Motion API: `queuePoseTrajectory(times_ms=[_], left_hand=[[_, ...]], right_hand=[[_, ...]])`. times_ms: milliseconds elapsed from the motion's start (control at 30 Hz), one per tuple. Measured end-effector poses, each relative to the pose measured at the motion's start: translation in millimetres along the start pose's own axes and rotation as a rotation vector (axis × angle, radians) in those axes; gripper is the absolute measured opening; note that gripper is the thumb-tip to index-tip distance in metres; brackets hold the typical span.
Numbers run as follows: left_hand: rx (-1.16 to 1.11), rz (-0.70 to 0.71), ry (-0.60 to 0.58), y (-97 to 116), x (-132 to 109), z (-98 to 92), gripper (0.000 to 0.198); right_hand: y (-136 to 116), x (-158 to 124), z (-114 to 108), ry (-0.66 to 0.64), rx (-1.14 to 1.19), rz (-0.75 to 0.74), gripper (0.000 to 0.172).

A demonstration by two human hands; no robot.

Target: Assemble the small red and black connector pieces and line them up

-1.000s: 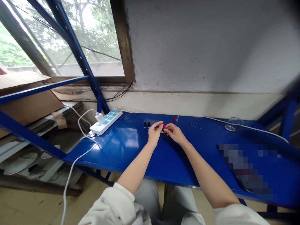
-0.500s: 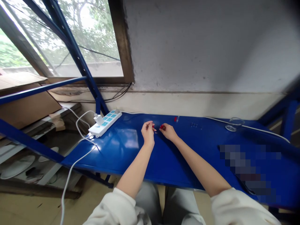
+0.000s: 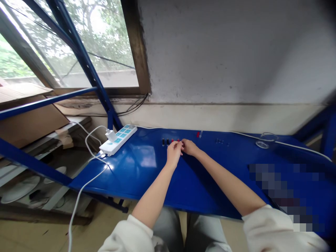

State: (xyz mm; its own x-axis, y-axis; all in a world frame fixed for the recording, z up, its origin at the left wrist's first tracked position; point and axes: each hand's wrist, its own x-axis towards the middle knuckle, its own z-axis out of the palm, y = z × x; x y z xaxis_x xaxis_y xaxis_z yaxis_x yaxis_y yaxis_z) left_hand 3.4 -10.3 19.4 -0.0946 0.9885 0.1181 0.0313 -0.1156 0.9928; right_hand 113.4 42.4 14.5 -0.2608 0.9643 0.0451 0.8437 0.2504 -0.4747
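My left hand [image 3: 174,154] and my right hand [image 3: 190,147] meet over the blue table, fingertips pinched together. Whatever sits between them is too small and covered to name. Just beyond my left hand stand two small black cylindrical pieces [image 3: 165,141] side by side. Right of these, two small red-topped pieces [image 3: 175,140] show partly behind my left fingers. Farther back lies a small red piece [image 3: 198,134], with a narrow clear piece [image 3: 201,133] beside it. Several tiny dark or clear parts [image 3: 222,142] lie to the right of my right hand.
A white power strip [image 3: 118,139] with a plugged-in adapter lies on the table's left, its cable [image 3: 86,182] hanging over the edge. A clear round object [image 3: 262,144] sits at the back right. A blurred-out dark item [image 3: 283,196] lies front right. Blue frame posts [image 3: 89,73] rise at left.
My left hand has moved right to meet my right hand, its fingers now against the right fingertips. The black and red pieces behind it have come into view.
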Motion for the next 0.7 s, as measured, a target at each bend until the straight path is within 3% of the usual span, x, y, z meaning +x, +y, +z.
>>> queuePoseTrajectory(times_ms=[100,200,267,333,433,700], left_hand=[[0.355,0.234,-0.083,-1,-9,3.6,0.025],[0.592,0.417,-0.197,1,-19,7.1,0.025],[0.666,0.466,-0.279,0,-23,8.9,0.025],[0.688,0.481,-0.323,-1,-25,9.8,0.023],[0.691,0.49,-0.332,-3,-25,9.7,0.022],[0.677,0.482,-0.31,-4,-25,9.8,0.021]], right_hand=[[26,-3,-24,-0.075,0.08,0.019,0.015],[61,-4,-43,-0.105,0.057,0.184,0.018],[81,-3,-47,0.083,-0.007,0.38,0.022],[94,-1,-44,0.218,-0.043,0.497,0.041],[98,7,-34,0.268,-0.046,0.503,0.055],[75,21,-11,0.392,-0.006,0.376,0.019]])
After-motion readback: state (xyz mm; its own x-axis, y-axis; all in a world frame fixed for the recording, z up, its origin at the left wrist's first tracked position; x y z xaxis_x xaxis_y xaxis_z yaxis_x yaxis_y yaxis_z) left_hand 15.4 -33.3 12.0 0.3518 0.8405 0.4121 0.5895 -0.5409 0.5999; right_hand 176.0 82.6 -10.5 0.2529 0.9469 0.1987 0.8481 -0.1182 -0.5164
